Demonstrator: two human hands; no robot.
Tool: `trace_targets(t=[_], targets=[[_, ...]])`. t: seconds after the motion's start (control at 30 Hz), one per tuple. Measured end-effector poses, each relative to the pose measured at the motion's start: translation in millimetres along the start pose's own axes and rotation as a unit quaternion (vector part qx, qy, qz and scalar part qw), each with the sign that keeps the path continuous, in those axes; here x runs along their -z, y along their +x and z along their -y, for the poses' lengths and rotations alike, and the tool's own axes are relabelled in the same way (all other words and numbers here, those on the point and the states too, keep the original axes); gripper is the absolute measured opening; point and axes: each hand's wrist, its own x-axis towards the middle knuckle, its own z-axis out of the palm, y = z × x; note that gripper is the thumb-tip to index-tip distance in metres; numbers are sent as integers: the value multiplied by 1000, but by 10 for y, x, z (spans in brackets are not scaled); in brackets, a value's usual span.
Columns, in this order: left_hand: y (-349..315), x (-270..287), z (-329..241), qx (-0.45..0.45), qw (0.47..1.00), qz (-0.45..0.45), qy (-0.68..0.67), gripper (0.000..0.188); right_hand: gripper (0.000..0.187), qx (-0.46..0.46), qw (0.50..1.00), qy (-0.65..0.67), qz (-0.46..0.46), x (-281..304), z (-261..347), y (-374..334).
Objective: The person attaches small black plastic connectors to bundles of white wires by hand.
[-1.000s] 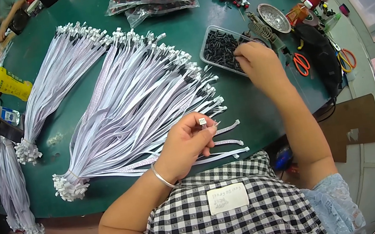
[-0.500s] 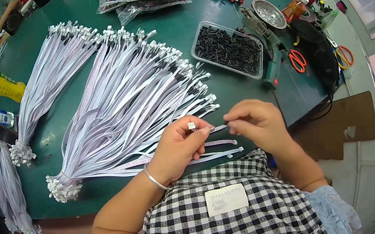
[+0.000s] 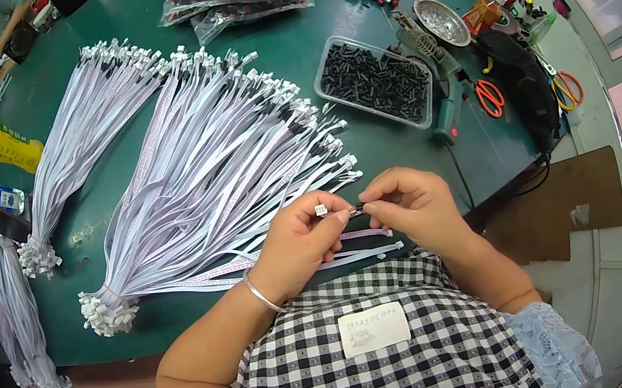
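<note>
Holding a white plug in the left hand, above the near edge of the green table, close to that edge's middle, pinched a thin wire end there too, between thumb and fingertips; curled the lower fingers in and left the plug poking up past the forefinger. Pinched a black sleeve in the right hand, thumb against forefinger, just beside the wire end; could not tell whether touching. Judged all 3 very light. Guessed the plug hard, slick and easy to twist; the wire end soft and quick to bend; the sleeve slightly springy and apt to roll away. Thought it best to take the plug by its flat sides, the wire end close behind its tip, the sleeve by its rear, squeezing lightly. Saw more sleeves in a tub toward the right edge, beside an iron, and 1 wide cable fan spread from near the front left corner toward the middle.
</note>
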Motion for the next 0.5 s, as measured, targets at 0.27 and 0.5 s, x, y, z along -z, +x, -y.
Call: trace_targets(t=[0.27,0.5], targets=[[-1,1,-3,0,1000,-5,-12,9,9,30,998,-53,-4,7,28,11],[-3,-4,7,-9,1000,-3,-10,9,10,84,989,-123,-2,0,-21,27]])
